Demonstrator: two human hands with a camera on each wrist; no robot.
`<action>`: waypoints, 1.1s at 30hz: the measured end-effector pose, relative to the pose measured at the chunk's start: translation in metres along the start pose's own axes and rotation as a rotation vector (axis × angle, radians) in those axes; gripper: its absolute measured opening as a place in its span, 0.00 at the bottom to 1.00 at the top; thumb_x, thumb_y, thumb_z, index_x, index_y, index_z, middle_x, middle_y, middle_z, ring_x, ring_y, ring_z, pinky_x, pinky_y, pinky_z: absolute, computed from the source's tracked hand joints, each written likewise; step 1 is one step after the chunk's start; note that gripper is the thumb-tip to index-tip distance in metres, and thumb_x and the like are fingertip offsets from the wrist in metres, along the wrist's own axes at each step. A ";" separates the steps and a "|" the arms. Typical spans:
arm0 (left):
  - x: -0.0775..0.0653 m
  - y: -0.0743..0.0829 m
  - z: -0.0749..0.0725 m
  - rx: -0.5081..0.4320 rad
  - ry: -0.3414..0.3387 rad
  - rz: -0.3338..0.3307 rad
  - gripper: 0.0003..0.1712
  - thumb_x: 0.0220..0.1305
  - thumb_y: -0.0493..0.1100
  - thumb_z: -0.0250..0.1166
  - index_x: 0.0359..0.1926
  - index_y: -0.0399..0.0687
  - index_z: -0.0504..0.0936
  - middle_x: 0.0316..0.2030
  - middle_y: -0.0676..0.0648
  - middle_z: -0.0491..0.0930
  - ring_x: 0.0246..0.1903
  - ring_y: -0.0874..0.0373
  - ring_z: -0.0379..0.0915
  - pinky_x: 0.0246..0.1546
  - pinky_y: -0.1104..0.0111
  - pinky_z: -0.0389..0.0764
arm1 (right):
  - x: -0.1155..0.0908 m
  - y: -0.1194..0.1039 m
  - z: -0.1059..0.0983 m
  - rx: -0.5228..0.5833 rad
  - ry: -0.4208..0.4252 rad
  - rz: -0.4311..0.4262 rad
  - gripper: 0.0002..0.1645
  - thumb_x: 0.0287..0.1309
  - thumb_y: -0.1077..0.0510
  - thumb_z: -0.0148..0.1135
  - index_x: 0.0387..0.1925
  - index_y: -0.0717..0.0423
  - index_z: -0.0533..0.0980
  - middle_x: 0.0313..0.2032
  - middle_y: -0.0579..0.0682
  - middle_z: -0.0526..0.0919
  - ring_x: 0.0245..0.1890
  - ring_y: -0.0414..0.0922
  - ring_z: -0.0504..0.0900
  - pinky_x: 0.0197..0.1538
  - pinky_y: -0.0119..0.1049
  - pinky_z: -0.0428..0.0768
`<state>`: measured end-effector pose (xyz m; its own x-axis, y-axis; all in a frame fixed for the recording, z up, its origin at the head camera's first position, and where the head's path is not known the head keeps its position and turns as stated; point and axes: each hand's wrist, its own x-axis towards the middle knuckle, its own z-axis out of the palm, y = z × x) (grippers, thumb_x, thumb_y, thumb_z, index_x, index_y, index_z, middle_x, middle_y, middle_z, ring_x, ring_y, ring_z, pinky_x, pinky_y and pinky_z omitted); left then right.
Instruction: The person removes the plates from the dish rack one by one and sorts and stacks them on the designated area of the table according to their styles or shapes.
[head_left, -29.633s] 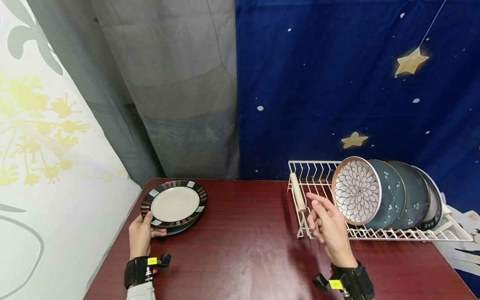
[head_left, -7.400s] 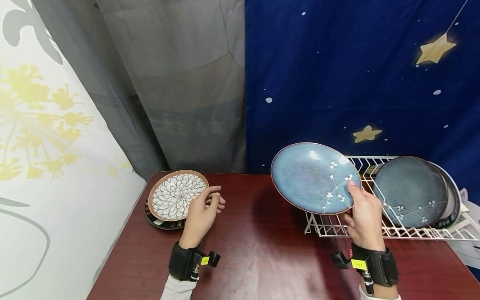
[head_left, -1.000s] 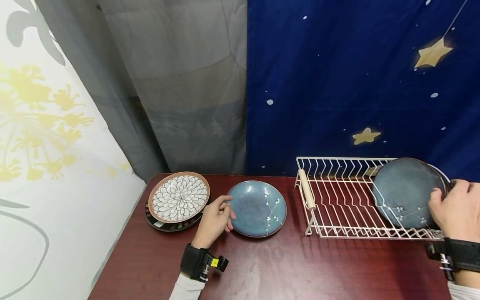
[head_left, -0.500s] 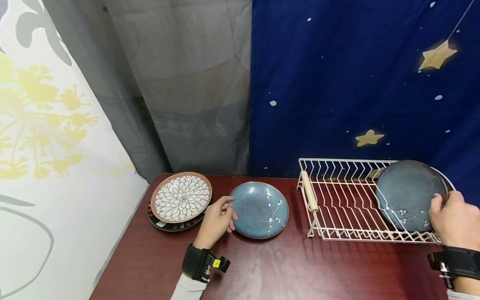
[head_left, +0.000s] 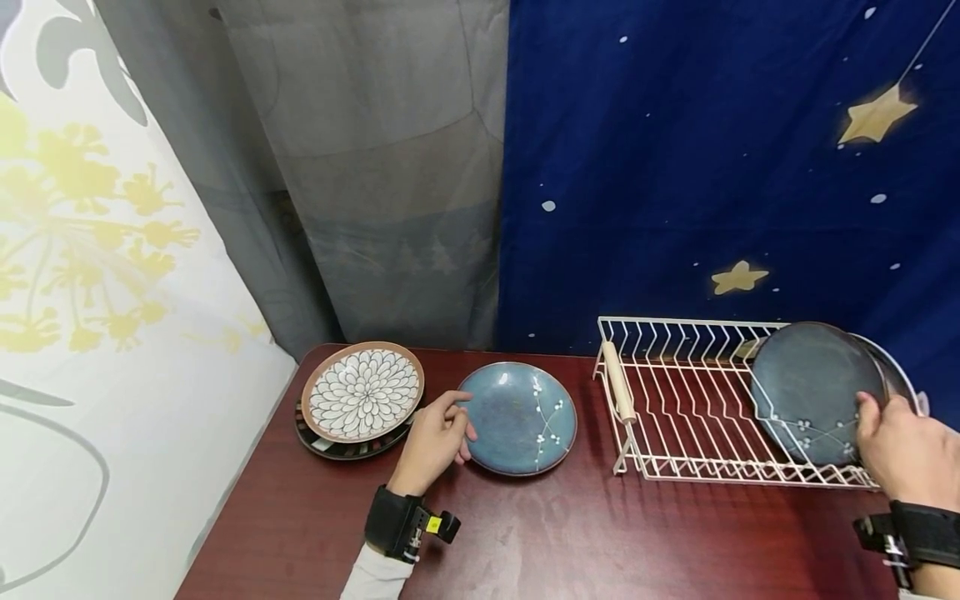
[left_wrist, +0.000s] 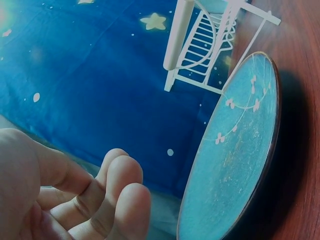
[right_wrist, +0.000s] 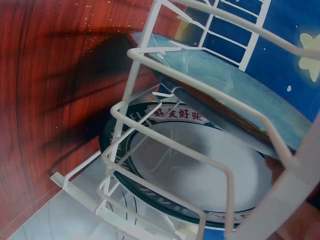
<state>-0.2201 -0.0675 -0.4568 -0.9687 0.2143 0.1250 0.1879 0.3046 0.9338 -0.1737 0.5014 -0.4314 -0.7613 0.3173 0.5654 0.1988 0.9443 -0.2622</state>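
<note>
My right hand [head_left: 909, 450] grips the right rim of a dark blue plate [head_left: 813, 383] with a small blossom pattern, thumb on its face. The plate stands tilted in the white wire dish rack [head_left: 712, 477]. Behind it is a white plate [right_wrist: 200, 165] with a green lettered rim, clearest in the right wrist view. My left hand [head_left: 429, 442], fingers loosely bent and holding nothing, hovers by the left edge of a lighter blue blossom plate [head_left: 510, 417] lying flat on the table. Left of it, a brown-rimmed petal plate [head_left: 363, 392] lies on a dark striped-rim plate [head_left: 337, 451].
The rack's left end has a pale wooden handle [head_left: 618, 382]; its left slots hold no plates. The reddish-brown table [head_left: 570, 533] meets a grey curtain [head_left: 390, 208] and a blue starry curtain [head_left: 675, 167] at the back, and a white patterned wall covering [head_left: 135, 400] at left.
Over the longer span, the petal plate and lighter blue plate left the rack for the table. In the last second, my right hand closed on the dark blue plate's rim; my left hand stayed.
</note>
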 end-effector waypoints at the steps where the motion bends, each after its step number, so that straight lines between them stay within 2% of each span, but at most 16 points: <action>1: 0.000 0.000 0.000 0.000 0.002 0.003 0.15 0.70 0.41 0.47 0.55 0.56 0.71 0.24 0.48 0.78 0.13 0.52 0.73 0.16 0.63 0.78 | 0.000 0.000 0.001 0.000 0.020 -0.018 0.25 0.62 0.54 0.51 0.23 0.76 0.66 0.22 0.86 0.64 0.15 0.78 0.59 0.14 0.58 0.51; 5: -0.001 -0.001 0.000 -0.002 0.007 0.002 0.15 0.70 0.41 0.47 0.54 0.56 0.71 0.23 0.48 0.78 0.13 0.52 0.73 0.15 0.63 0.78 | -0.002 0.001 0.002 -0.005 0.052 -0.057 0.24 0.62 0.55 0.52 0.22 0.75 0.65 0.18 0.84 0.64 0.11 0.75 0.57 0.11 0.54 0.47; 12: -0.001 -0.001 -0.001 0.002 0.001 0.004 0.15 0.70 0.42 0.48 0.55 0.56 0.71 0.23 0.48 0.78 0.13 0.52 0.73 0.15 0.63 0.78 | 0.000 -0.001 -0.005 0.019 -0.003 -0.034 0.24 0.63 0.54 0.49 0.23 0.74 0.65 0.21 0.84 0.66 0.13 0.77 0.58 0.11 0.55 0.49; 21: -0.001 -0.002 -0.003 0.005 0.009 -0.009 0.15 0.69 0.43 0.48 0.55 0.58 0.70 0.24 0.49 0.78 0.14 0.52 0.74 0.16 0.63 0.78 | 0.005 -0.013 -0.011 0.087 0.252 -0.153 0.23 0.61 0.60 0.51 0.21 0.79 0.63 0.14 0.83 0.63 0.16 0.81 0.60 0.08 0.57 0.47; 25: 0.000 -0.003 -0.003 0.008 0.008 -0.009 0.15 0.69 0.44 0.48 0.55 0.59 0.69 0.24 0.49 0.78 0.14 0.52 0.74 0.16 0.63 0.78 | 0.007 -0.016 -0.014 0.112 0.315 -0.172 0.23 0.61 0.59 0.51 0.22 0.79 0.64 0.14 0.83 0.62 0.15 0.80 0.59 0.07 0.55 0.46; 28: 0.001 -0.002 -0.003 0.005 0.006 -0.005 0.16 0.69 0.43 0.48 0.56 0.58 0.69 0.23 0.48 0.78 0.14 0.52 0.74 0.16 0.63 0.79 | 0.009 -0.018 -0.016 0.149 0.310 -0.116 0.23 0.62 0.59 0.49 0.24 0.81 0.65 0.15 0.83 0.64 0.16 0.80 0.60 0.09 0.56 0.48; 31: 0.001 -0.002 -0.002 0.004 0.007 -0.005 0.16 0.69 0.42 0.48 0.56 0.57 0.69 0.23 0.48 0.78 0.14 0.52 0.74 0.16 0.63 0.79 | 0.010 -0.021 -0.019 0.196 0.292 -0.018 0.23 0.63 0.59 0.47 0.27 0.82 0.66 0.19 0.82 0.66 0.20 0.79 0.62 0.13 0.59 0.51; 33: 0.002 -0.001 -0.002 0.005 0.007 -0.008 0.16 0.69 0.42 0.48 0.56 0.56 0.69 0.23 0.48 0.78 0.13 0.52 0.74 0.16 0.63 0.79 | 0.010 -0.023 -0.021 0.226 0.278 0.052 0.23 0.63 0.59 0.46 0.26 0.82 0.66 0.21 0.81 0.67 0.20 0.78 0.63 0.13 0.56 0.52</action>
<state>-0.2224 -0.0692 -0.4572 -0.9712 0.2057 0.1201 0.1812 0.3107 0.9331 -0.1727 0.4846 -0.4038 -0.5508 0.4053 0.7296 0.0677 0.8930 -0.4450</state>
